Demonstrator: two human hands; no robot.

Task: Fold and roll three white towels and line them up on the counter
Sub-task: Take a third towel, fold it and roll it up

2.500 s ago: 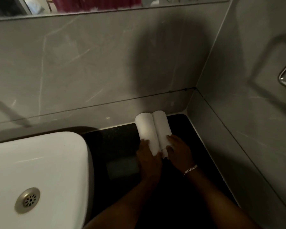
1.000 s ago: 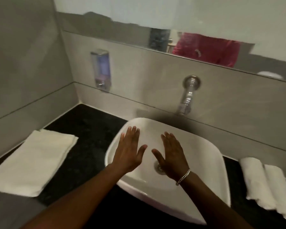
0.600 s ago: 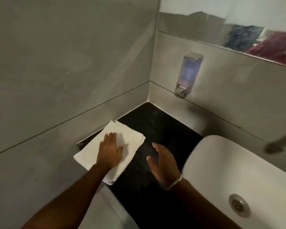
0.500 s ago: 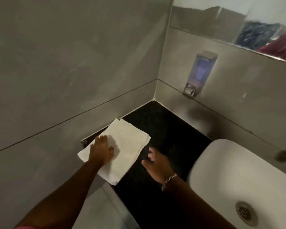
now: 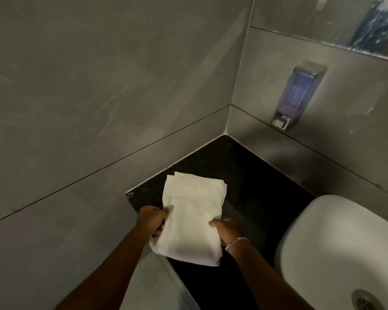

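Fingers of the left hand [image 5: 152,221] curl around the left edge of the folded white towel [image 5: 192,217] while the right hand [image 5: 227,230] pinches its right edge, so both hands clasp the near half, probably to keep the layers stacked for rolling. Its far end seems to rest on the black counter [image 5: 251,175] in the left corner, and the near end hangs off the front edge. To the right sits the white sink [image 5: 336,249], with the soap dispenser [image 5: 298,95] on the far wall.
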